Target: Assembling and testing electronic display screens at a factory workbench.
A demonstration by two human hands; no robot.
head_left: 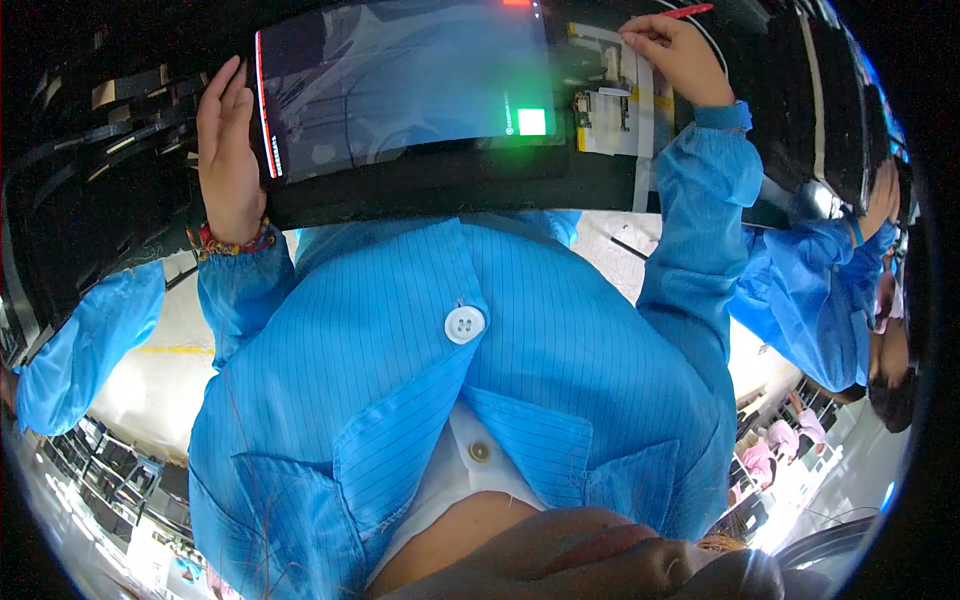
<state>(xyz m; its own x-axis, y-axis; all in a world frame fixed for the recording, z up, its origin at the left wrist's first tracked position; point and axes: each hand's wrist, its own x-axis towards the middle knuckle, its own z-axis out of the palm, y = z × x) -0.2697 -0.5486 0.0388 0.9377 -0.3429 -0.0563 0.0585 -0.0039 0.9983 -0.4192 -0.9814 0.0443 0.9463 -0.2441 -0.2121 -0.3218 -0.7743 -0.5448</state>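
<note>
A dark, glossy flat display panel lies in front of me, with a lit green and white patch near its right corner. My left hand is open beside its left edge, fingers stretched out and nothing in them. To the right of the panel lies a small circuit board assembly with yellow tape and a pale strip. Over its far side my right hand is closed, thumb and finger pinched together. A slim red pen-like stick protrudes from behind the knuckles, seemingly in that hand; its tip is hidden.
Stacked dark strips or parts stand to the left. A white cable curves past my right hand. Co-workers in blue sleeves sit close on both sides, one with a hand at the far right.
</note>
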